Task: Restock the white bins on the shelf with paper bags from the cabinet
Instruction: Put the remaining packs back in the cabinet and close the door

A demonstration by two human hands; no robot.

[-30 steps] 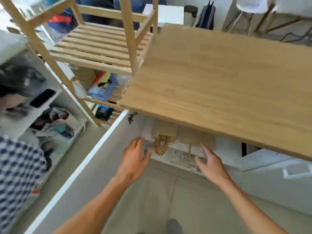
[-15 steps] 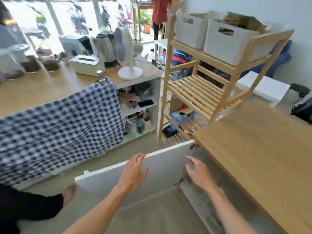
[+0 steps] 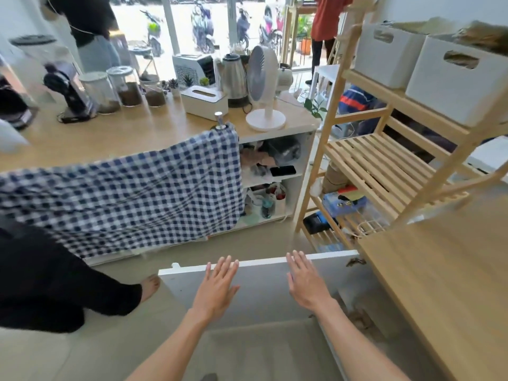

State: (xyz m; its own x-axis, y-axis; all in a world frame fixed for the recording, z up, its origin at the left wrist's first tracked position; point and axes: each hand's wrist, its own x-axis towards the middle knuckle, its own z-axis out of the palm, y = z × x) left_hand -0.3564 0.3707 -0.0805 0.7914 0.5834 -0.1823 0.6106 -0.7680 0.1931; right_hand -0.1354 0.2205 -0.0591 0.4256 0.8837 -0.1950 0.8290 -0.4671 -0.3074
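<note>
Hovering empty-palmed, grips (image 3: pixel 218 288) far below bins (image 3: pixel 456 78)

The shelf (image 3: pixel 384 166) is pale, matt slatted wood; its bins (image 3: pixel 456 86) look like smooth white plastic. The counter (image 3: pixel 110 138) is wood-grain, the kettle (image 3: pixel 234 78) shiny metal, the checked cloth (image 3: pixel 123 199) soft woven fabric.

2 bins (image 3: pixel 428 64) on shelf (image 3: pixel 390 166) top, cabinet door (image 3: pixel 264 287) below-left
</note>
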